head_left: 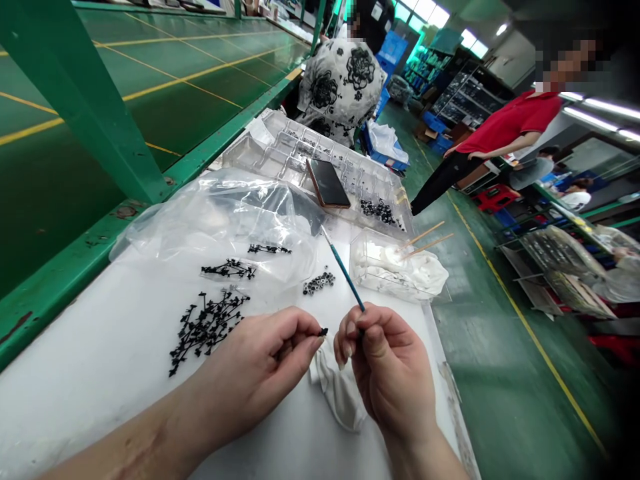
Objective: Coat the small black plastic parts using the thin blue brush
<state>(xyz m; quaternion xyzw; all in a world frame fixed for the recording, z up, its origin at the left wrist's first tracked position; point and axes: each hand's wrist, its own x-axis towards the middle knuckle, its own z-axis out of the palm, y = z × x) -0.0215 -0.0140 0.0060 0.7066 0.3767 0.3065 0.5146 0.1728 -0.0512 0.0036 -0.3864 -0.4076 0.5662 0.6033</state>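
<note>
Between thumb and forefinger, my left hand (pixel 270 360) pinches a small black part (pixel 324 331), mostly hidden by the fingertips. My right hand (pixel 387 367) is closed around a thin blue brush (pixel 345 270), whose pale tip points up and away. Under and between the hands lies a white cloth (pixel 340 390). Left of my left hand is a pile of black branched plastic pieces (pixel 205 330), with smaller groups behind it. A cluster of small black-and-white round parts (pixel 319 283) rests on the white table (pixel 100 353) beyond my hands.
A clear plastic bag (pixel 215 213) spreads across the table's far left. Behind are a compartment tray (pixel 285 150) of small parts and a phone (pixel 329 183). A clear box (pixel 373 273) holds white material and two sticks. A green frame (pixel 85 100) borders the left. People are nearby.
</note>
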